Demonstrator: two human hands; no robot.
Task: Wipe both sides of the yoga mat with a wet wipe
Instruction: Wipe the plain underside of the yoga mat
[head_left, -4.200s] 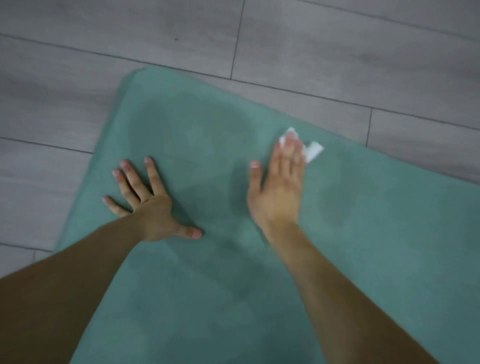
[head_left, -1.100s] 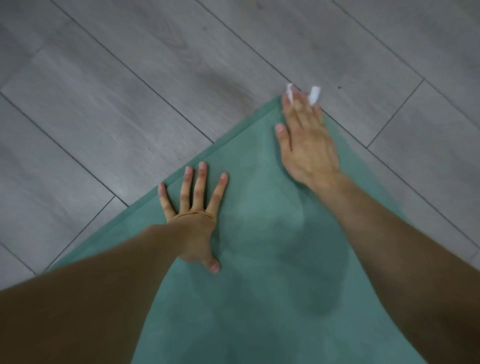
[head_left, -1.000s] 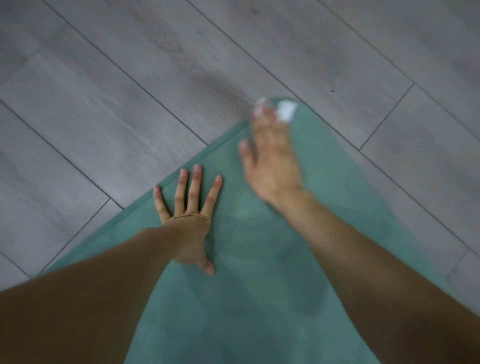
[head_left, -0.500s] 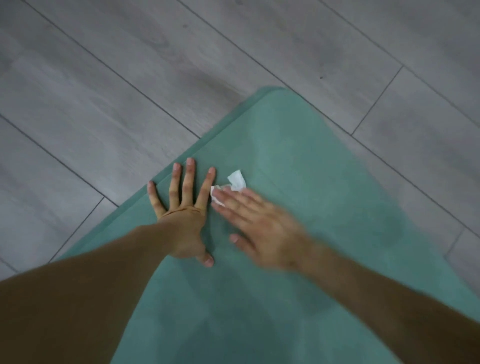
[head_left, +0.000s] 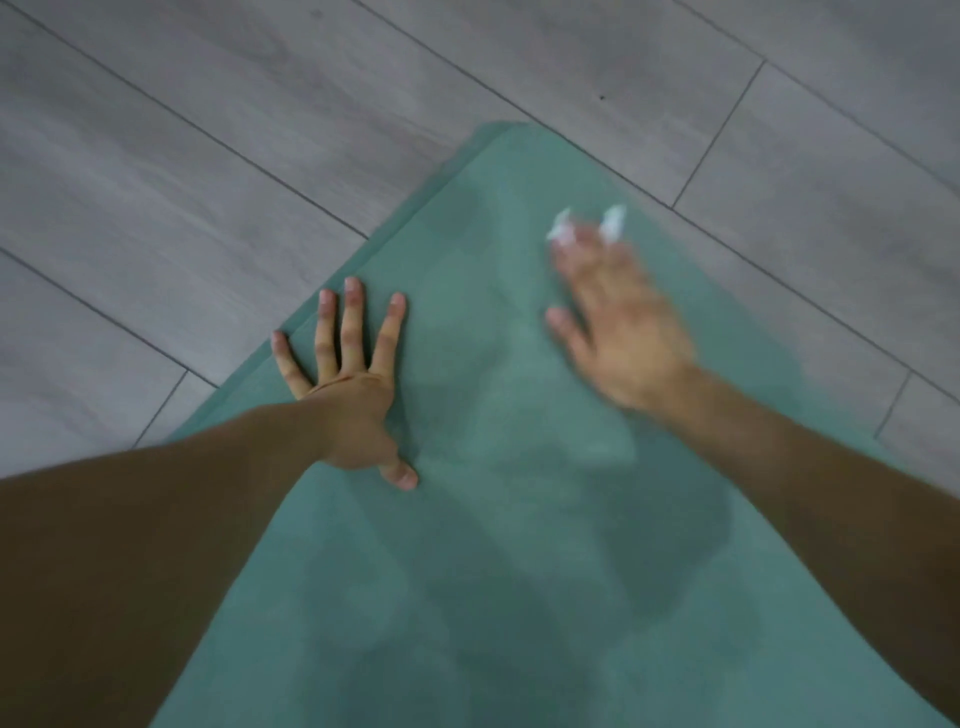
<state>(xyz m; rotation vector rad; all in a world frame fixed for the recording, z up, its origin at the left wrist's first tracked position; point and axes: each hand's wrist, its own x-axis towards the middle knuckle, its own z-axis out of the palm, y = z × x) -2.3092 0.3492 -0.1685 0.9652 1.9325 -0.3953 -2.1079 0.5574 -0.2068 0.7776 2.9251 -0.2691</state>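
A teal green yoga mat (head_left: 498, 571) lies flat on the floor, one rounded corner pointing away from me. My left hand (head_left: 348, 384) is pressed flat on the mat near its left edge, fingers spread, holding nothing. My right hand (head_left: 618, 327), blurred by motion, lies palm down on the mat near the far corner. It presses a white wet wipe (head_left: 587, 226) under its fingers, and two white ends stick out past the fingertips. Darker damp patches show on the mat between and below my arms.
Grey wood-look floor planks (head_left: 208, 156) surround the mat on the left, far and right sides. The mat's left edge runs just beside my left fingertips, and its right edge lies a short way beyond my right hand.
My right hand has swept the wipe from beside my left hand's fingers out to the right and away, toward the mat's far corner. My left hand has stayed planted.
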